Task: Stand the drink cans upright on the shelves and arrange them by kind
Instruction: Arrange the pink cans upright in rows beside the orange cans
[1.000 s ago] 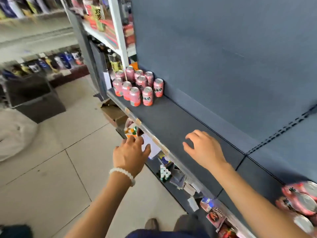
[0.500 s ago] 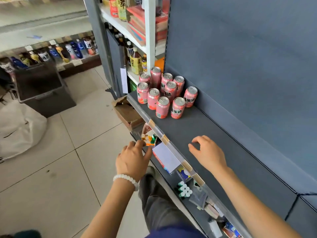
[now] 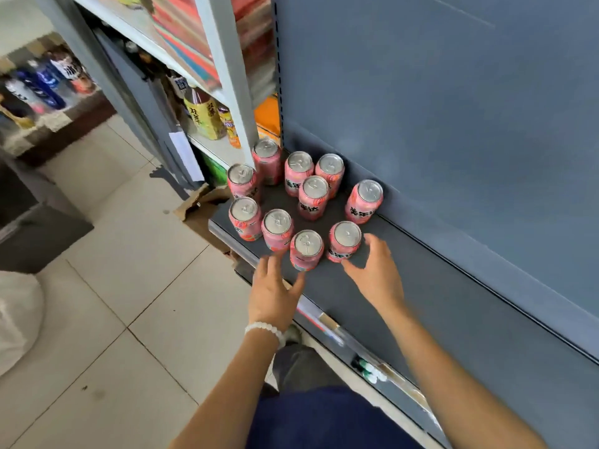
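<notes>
Where the dark shelf meets its left end, ten pink cans are seen standing upright in a loose cluster. Nothing is gripped by the left hand; its fingers are spread, reaching just short of the front can. The right hand is held open beside the next can, its fingertips close to or touching the side. A white bead bracelet is worn on the left wrist.
</notes>
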